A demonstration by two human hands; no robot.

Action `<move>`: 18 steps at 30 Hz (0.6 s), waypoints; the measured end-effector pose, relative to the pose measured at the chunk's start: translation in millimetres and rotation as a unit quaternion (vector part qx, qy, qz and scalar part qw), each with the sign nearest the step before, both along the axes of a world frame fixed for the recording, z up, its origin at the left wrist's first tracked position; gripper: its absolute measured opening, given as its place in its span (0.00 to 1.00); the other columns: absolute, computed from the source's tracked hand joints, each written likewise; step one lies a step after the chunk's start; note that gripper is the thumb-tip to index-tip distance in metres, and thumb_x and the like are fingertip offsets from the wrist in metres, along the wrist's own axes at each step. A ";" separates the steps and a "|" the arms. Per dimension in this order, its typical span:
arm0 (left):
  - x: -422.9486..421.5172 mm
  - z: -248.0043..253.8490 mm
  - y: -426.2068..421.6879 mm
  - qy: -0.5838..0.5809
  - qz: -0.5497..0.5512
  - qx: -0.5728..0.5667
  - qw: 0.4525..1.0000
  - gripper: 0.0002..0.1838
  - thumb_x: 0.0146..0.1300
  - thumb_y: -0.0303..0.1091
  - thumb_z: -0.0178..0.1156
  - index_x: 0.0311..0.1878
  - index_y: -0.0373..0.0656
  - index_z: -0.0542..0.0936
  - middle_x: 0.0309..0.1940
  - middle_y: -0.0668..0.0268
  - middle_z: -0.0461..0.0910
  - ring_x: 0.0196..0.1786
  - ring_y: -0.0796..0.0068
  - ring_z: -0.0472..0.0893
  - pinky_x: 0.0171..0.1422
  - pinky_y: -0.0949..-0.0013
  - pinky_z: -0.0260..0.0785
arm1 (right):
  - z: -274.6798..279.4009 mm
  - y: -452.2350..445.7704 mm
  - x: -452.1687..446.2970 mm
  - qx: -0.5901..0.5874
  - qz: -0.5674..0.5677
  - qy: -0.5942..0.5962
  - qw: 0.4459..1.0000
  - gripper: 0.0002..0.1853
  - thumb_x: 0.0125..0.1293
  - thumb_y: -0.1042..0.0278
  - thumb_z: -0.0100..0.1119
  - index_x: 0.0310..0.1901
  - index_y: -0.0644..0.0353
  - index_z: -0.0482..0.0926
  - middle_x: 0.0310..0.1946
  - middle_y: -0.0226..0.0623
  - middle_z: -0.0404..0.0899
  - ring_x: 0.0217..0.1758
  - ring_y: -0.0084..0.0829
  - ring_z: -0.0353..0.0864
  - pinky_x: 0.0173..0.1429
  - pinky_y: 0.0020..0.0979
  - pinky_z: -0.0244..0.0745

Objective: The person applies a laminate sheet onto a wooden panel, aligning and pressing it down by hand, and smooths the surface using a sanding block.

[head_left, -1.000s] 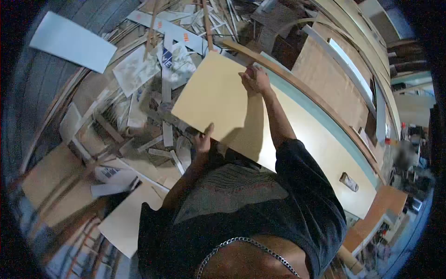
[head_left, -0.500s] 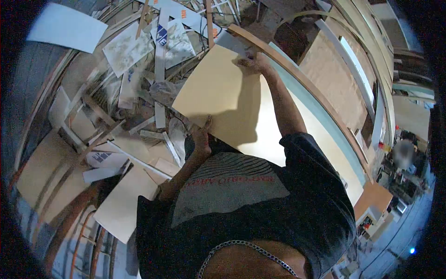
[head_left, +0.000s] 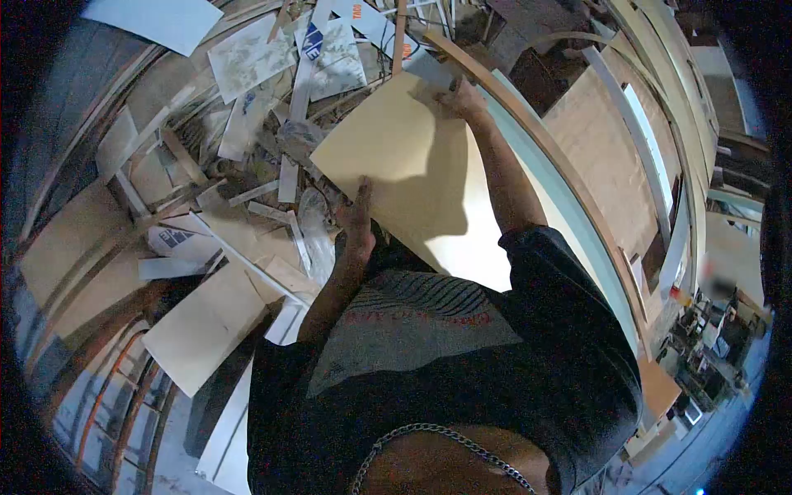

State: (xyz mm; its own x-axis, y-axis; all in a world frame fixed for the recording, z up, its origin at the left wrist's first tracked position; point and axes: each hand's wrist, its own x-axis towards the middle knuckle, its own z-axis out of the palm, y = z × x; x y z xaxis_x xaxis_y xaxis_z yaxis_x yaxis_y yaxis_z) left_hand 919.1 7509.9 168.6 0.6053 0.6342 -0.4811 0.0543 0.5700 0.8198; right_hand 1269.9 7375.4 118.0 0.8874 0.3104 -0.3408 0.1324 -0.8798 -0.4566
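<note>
A large cream-coloured panel [head_left: 396,157] lies tilted in front of my body, with a shadow across its face and a bright patch on its near right part. My left hand [head_left: 356,221] grips its near left edge, thumb on the top face and fingers out of sight beneath. At the far right edge, my right hand [head_left: 464,101] is closed on the panel, fingers partly hidden in shadow. Just beyond that hand runs a long brown wooden strip [head_left: 532,128] beside a pale green board [head_left: 569,223].
Scrap strips and a white board with a blue logo [head_left: 312,41] litter the floor ahead. On the left are a loose cream board [head_left: 202,330] and curved orange-brown bars [head_left: 99,396]. Large plywood sheets [head_left: 610,140] lean on the right, with cluttered equipment [head_left: 701,346] behind.
My view has turned slightly, shifting the surroundings. The panel's left corner sits higher in view, and my left hand has risen a little with it. Both hands keep their grip.
</note>
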 end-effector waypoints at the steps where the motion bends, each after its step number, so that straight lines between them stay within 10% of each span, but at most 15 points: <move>1: 7.8 13.6 -3.4 0.007 0.019 0.088 0.996 0.29 0.67 0.43 0.70 0.64 0.34 0.76 0.62 0.59 0.78 0.60 0.64 0.78 0.67 0.58 0.68 | 0.1 0.7 0.7 0.003 -0.001 0.002 1.000 0.46 0.53 0.38 0.75 0.67 0.58 0.69 0.59 0.51 0.81 0.64 0.54 0.79 0.65 0.52 0.74; 5: 14.3 12.5 26.0 0.128 -0.035 0.471 0.872 0.35 0.71 0.54 0.61 0.71 0.35 0.70 0.66 0.52 0.75 0.69 0.54 0.71 0.77 0.48 0.56 | 6.2 5.9 -6.9 -0.018 0.002 -0.038 0.999 0.45 0.53 0.40 0.75 0.67 0.58 0.69 0.59 0.51 0.81 0.65 0.53 0.79 0.65 0.52 0.73; 9: 36.8 18.9 23.0 0.179 -0.232 0.807 0.513 0.38 0.73 0.62 0.53 0.72 0.39 0.70 0.73 0.54 0.69 0.73 0.48 0.69 0.79 0.46 0.55 | 34.8 5.6 -16.2 0.011 0.023 -0.010 1.000 0.44 0.56 0.44 0.73 0.68 0.60 0.67 0.59 0.55 0.81 0.65 0.55 0.79 0.64 0.51 0.73; 11: 66.4 42.0 11.8 0.120 -0.400 0.687 0.594 0.48 0.71 0.71 0.43 0.80 0.41 0.58 0.82 0.57 0.53 0.83 0.50 0.51 0.85 0.42 0.36 | -39.2 -3.6 6.3 0.076 0.039 -0.030 0.996 0.42 0.58 0.46 0.72 0.68 0.61 0.66 0.58 0.57 0.80 0.64 0.56 0.79 0.64 0.53 0.72; 18: 89.6 32.7 16.9 0.060 -0.458 0.603 0.651 0.49 0.70 0.68 0.46 0.81 0.39 0.55 0.81 0.51 0.54 0.83 0.49 0.53 0.86 0.47 0.37 | 10.9 6.0 -5.4 0.027 -0.038 0.043 0.998 0.43 0.56 0.42 0.73 0.68 0.54 0.67 0.64 0.53 0.77 0.69 0.58 0.74 0.70 0.67 0.60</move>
